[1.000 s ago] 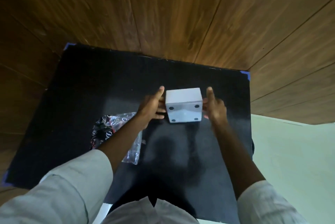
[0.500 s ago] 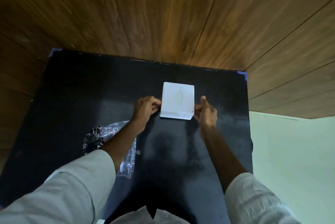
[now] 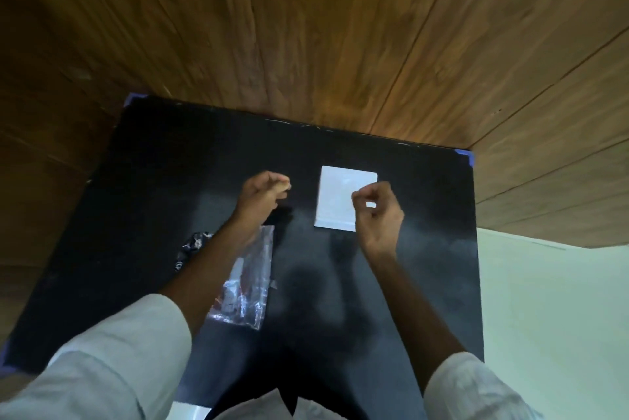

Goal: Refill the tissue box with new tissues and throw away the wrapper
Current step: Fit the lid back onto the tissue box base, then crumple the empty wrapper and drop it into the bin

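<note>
The white square tissue box point(image 3: 337, 196) stands on the black table point(image 3: 170, 181), right of centre near the far edge. My right hand point(image 3: 376, 215) hovers over the box's near right corner, fingers curled and apart from the box, holding nothing I can see. My left hand point(image 3: 263, 193) is to the left of the box, a gap between them, fingers loosely curled and empty. The clear plastic wrapper point(image 3: 248, 283) with a dark printed end point(image 3: 192, 247) lies flat on the table under my left forearm.
Wooden panelled walls point(image 3: 306, 28) close the table in at the back and on both sides. A pale green floor point(image 3: 551, 317) shows past the table's right edge. Blue tape point(image 3: 466, 155) marks the table's far corners.
Both hands turned the box over from its footed underside and set it down. Both hands have since let go; the left has drawn away to the left, the right hangs over the box.
</note>
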